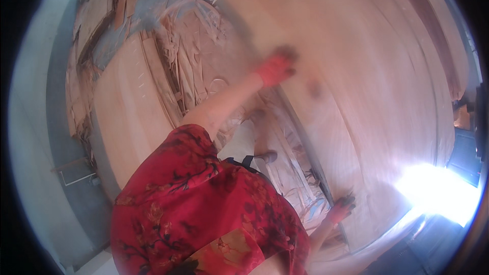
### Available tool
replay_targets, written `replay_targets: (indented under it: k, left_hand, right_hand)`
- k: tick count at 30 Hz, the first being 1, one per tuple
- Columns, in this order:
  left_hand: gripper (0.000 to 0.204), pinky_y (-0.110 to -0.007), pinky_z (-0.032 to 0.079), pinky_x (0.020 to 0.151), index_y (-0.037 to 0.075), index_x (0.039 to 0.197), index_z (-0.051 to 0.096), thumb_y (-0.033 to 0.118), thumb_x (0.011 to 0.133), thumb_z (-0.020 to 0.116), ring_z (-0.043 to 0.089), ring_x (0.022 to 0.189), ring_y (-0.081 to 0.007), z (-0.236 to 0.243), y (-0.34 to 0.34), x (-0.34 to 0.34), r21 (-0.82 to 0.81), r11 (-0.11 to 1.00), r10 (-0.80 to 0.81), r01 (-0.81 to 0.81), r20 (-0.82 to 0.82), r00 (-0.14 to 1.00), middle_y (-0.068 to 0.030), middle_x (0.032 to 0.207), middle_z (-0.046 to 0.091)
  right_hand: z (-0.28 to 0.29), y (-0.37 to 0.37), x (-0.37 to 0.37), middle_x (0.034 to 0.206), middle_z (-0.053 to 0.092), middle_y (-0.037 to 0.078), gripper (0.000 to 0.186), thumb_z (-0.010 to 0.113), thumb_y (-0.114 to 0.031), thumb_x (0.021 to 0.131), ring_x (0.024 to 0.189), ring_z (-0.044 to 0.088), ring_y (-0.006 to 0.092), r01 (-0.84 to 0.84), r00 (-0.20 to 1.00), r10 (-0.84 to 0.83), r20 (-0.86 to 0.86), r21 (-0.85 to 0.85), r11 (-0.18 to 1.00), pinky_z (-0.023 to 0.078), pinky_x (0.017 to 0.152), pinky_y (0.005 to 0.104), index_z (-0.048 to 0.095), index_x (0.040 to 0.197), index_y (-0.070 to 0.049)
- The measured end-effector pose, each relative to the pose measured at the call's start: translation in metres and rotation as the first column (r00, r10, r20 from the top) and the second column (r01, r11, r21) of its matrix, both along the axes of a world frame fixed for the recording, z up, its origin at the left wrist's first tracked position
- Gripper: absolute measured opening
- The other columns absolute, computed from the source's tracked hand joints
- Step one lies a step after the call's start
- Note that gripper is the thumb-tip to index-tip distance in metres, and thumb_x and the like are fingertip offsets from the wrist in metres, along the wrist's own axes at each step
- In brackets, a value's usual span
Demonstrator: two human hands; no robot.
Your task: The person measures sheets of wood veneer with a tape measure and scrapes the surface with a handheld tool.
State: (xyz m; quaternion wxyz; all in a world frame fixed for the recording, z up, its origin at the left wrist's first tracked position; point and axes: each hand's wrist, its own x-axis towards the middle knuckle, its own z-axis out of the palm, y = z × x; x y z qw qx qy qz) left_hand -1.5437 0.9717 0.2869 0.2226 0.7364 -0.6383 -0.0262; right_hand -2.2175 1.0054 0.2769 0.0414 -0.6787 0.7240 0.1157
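A broad, pale wood veneer sheet (pixel 367 86) lies to my right with its long edge toward me. My left hand (pixel 276 67), in a red glove with dark fingertips, reaches over that edge farther off. It is blurred, but its fingers look stretched out and nothing shows in them. Nearer to me, my right hand (pixel 341 209) wears the same kind of glove and rests at the sheet's near edge, fingers apart. Whether either hand presses on the sheet or slightly lifts its edge, I cannot tell.
To my left stands a stack of veneer pieces (pixel 130 107), with torn veneer strips (pixel 186 61) heaped beside it. More ragged scraps (pixel 94 20) lie at the far left. A bright light (pixel 438 191) glares at the right. Strips of wood lie around my feet.
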Motion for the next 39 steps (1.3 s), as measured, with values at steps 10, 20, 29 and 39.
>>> replay_targets:
  k: [10, 20, 29, 39]
  left_hand:
    - [0.069, -0.058, 0.019, 0.118, 0.011, 0.147, 0.045, 0.047, 0.090, 0.062, 0.031, 0.142, -0.0458, 0.011, 0.019, 0.011, -0.037, 0.990, 0.137, -0.134, 0.086, 0.987, -0.0219, 0.154, 0.035]
    - [0.074, -0.059, 0.021, 0.116, 0.010, 0.149, 0.041, 0.050, 0.090, 0.061, 0.030, 0.142, -0.0457, -0.009, 0.004, 0.016, -0.048, 0.992, 0.120, -0.113, 0.164, 0.979, -0.0218, 0.155, 0.035]
    - [0.072, -0.059, 0.028, 0.111, 0.007, 0.146, 0.044, 0.049, 0.090, 0.062, 0.036, 0.137, -0.0465, -0.028, -0.009, 0.024, -0.087, 0.995, 0.069, -0.046, 0.279, 0.958, -0.0237, 0.151, 0.040]
    - [0.073, -0.055, 0.017, 0.120, 0.014, 0.152, 0.038, 0.052, 0.094, 0.058, 0.026, 0.147, -0.0416, -0.024, 0.001, 0.028, -0.004, 0.999, 0.037, -0.037, 0.144, 0.989, -0.0198, 0.159, 0.033]
  right_hand:
    - [0.020, 0.004, 0.024, 0.160, 0.027, 0.024, 0.068, 0.047, -0.051, 0.099, 0.142, 0.031, 0.0505, 0.182, 0.975, -0.186, 0.118, 0.046, 0.982, 0.022, 0.120, 0.0541, 0.028, 0.158, -0.026]
    - [0.003, 0.009, -0.005, 0.156, 0.030, 0.031, 0.069, 0.051, -0.041, 0.099, 0.147, 0.028, 0.0415, 0.020, 0.980, -0.003, 0.197, -0.084, 0.996, 0.017, 0.121, 0.0517, 0.028, 0.158, -0.015]
    - [0.054, 0.014, 0.029, 0.156, 0.038, 0.021, 0.057, 0.061, -0.021, 0.094, 0.141, 0.034, 0.0475, 0.059, 0.967, 0.011, 0.254, -0.268, 0.962, 0.030, 0.118, 0.0507, 0.046, 0.149, -0.017]
    - [0.012, 0.006, 0.045, 0.164, 0.026, 0.010, 0.062, 0.058, -0.046, 0.095, 0.144, 0.023, 0.0547, 0.113, 0.980, -0.103, 0.171, -0.048, 0.992, 0.020, 0.116, 0.0635, 0.034, 0.152, -0.044]
